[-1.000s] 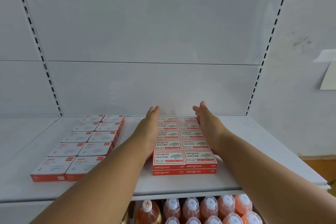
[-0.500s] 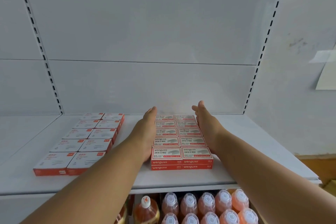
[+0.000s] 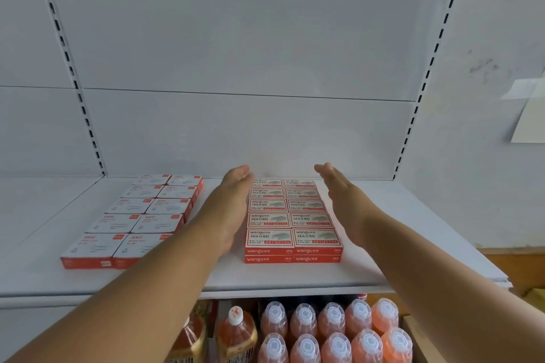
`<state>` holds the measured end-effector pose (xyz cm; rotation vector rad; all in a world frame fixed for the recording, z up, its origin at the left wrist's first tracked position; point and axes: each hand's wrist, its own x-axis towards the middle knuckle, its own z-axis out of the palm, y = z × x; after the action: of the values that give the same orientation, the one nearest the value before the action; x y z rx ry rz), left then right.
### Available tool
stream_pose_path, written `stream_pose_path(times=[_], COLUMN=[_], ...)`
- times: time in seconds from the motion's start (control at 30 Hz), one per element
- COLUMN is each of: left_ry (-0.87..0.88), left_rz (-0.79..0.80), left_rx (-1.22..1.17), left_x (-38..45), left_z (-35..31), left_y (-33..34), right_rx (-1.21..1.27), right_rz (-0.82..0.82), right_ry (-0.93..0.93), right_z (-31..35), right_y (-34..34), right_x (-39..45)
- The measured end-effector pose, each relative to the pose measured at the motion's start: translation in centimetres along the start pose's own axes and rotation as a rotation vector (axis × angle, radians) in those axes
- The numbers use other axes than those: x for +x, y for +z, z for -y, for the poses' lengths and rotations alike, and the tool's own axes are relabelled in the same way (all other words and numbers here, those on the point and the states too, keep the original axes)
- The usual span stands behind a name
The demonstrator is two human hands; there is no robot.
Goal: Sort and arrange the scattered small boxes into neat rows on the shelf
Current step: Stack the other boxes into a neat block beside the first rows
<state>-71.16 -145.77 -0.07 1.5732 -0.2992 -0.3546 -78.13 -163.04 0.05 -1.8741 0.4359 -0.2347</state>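
A block of red-and-white staple boxes [image 3: 292, 215] lies in two neat columns, stacked two high, in the middle of the white shelf [image 3: 413, 230]. My left hand [image 3: 233, 203] is flat and upright against the block's left side, fingers straight. On the right side my right hand [image 3: 342, 197] is held flat and upright the same way, close beside the boxes. Neither hand holds anything. To the left lies a second block of white boxes with red edges [image 3: 138, 218], also in two columns; my left forearm covers its near right corner.
The shelf's back panel [image 3: 236, 132] rises just behind both blocks. Orange drink bottles [image 3: 333, 330] with clear caps fill the level below the shelf's front edge. A sheet of paper [image 3: 530, 115] hangs on the wall at the right.
Both hands have stayed at the sides of the staple block and shifted slightly forward along it. The view has tilted a little; the boxes look unmoved.
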Motion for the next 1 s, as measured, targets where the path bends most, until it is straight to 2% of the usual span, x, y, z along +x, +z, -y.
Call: stream_pose_path(times=[0.13,0.23,0.53,1.0], left_ry=[0.338,0.428,0.547,0.662], left_rz=[0.017,0.106,0.028,-0.012], left_rx=[0.738,0.993,0.968,0.919], left_x=[-3.1,-5.3,-4.8,-4.7], left_z=[1.1,2.2,3.9,5.5], left_y=[-2.4,-3.2,-2.5,-2.6], right_rx=[-0.603,-0.743,-0.647,-0.746], right_rz=[-0.077,-0.004,-0.007,-0.067], right_ry=[-0.409,-0.512,-0.577,-0.542], right_z=[-2.2,-3.3,-5.1,-5.4], right_y=[-2.1,-2.7,-2.3,-1.9], right_x=[-2.5,-4.4,-4.6,-5.6])
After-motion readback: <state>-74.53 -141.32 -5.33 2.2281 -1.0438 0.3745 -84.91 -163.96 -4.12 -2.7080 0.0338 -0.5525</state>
